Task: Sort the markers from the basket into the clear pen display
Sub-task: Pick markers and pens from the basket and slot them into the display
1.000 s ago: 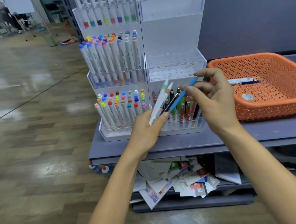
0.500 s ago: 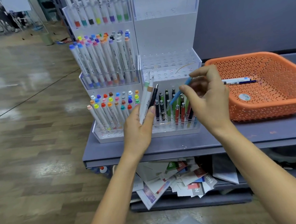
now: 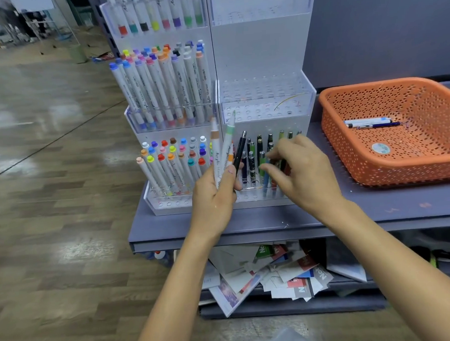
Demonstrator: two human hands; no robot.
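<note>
while the left hand (image 3: 215,197) keeps its grip clamped round two white markers (image 3: 224,154) and a black pen (image 3: 240,151), all three fan upward from the fist, thumb pressed across their barrels. one marker has a tan band near its tip and the other a green one. just to the right, the right hand (image 3: 305,176) reaches into the lower right compartment of the clear pen display (image 3: 262,51), its grip pinched on a blue pen (image 3: 265,182) that stands tilted in the front row of holes; the fingers are blurred. dark, green and red pens stand upright around it in the same compartment. the display's left half holds tiers of white markers with coloured caps, leaning back. the display stands on a grey table (image 3: 377,209), and near it to the right sits the orange basket (image 3: 401,166), with a few pens (image 3: 367,122) lying flat on its bottom. under the table a shelf carries a heap of loose papers (image 3: 276,272). wood-look floor (image 3: 49,179) stretches off to the left.
</note>
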